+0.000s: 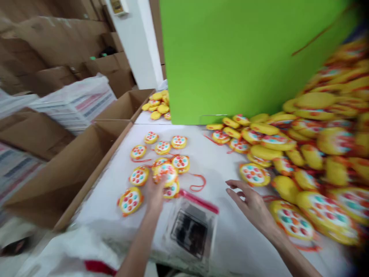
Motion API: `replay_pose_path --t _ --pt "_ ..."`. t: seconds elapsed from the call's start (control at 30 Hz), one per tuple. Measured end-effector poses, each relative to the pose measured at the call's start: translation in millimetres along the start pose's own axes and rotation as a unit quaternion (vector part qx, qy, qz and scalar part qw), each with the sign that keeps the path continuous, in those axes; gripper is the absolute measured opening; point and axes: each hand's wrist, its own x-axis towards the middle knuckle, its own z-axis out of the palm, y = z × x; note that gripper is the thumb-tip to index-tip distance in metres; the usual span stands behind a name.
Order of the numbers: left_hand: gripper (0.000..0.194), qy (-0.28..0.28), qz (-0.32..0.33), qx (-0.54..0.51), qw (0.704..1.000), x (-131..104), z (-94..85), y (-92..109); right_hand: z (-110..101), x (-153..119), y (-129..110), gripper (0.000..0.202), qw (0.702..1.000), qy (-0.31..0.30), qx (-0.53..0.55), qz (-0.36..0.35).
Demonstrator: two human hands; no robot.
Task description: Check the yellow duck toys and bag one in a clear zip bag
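White table (213, 163): yellow toy (167, 171) in left hand (155, 192).

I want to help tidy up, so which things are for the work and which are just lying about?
Part of the work, it seems:
the yellow toy at the left hand
the toys set out on the white table
the toy pile near the right hand

Probably just lying about:
the pouch with a red strip
the white wrapped stack
the cardboard boxes behind
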Motion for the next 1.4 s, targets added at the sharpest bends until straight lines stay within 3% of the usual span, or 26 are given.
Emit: replay_pose_path --t 0.1,0.2,0.27,0.37,0.47,0.53,0.67,0.83,0.93,1.1,1.23,1.4 --pt "0.042 0.031 0.024 -0.083 0.996 30 -9.5 13 -34 -9 15 0.031 0.991 0.044 -0.119 -0.034" --pt "0.045 0.003 0.041 -0.072 0.997 43 -12.5 18 -59 -29 29 0.029 0.973 0.052 -0.223 -0.022" --pt "0.045 0.003 0.032 -0.054 0.998 39 -10.6 19 -68 -45 37 0.034 0.958 0.038 -0.283 -0.002" --pt "0.043 -0.001 0.013 -0.021 1.000 25 -1.0 18 -71 -67 47 0.059 0.929 -0.006 -0.371 0.002" --pt "0.040 -0.057 -0.015 0.014 0.998 8 14.1 10 -69 -77 55 0.074 0.902 -0.025 -0.430 -0.013" --pt "0.040 -0.100 -0.042 0.039 0.993 -6 24.5 0 -67 -80 58 0.075 0.902 -0.016 -0.431 -0.024" --pt "0.044 -0.195 -0.100 0.095 0.971 -44 42.8 -27 -60 -84 51 0.065 0.938 0.019 -0.342 -0.047" --pt "0.045 -0.326 -0.158 0.170 0.917 -84 63.3 -53 -53 -87 31 0.047 0.977 0.050 -0.206 -0.025" --pt "0.050 -0.334 -0.165 0.191 0.908 -95 73.4 -63 -54 -85 27 0.043 0.986 0.063 -0.149 0.051" --pt "0.057 -0.375 -0.169 0.193 0.891 -104 85.7 -77 -41 -81 27 0.046 0.984 0.031 0.046 0.167" --pt "0.063 -0.368 -0.184 0.180 0.893 -103 91.1 -76 -28 -75 18 0.052 0.965 0.043 0.210 0.152" --pt "0.046 -0.389 -0.208 0.147 0.885 -88 90.9 -62 -28 -58 4 0.055 0.949 -0.025 0.293 0.115"
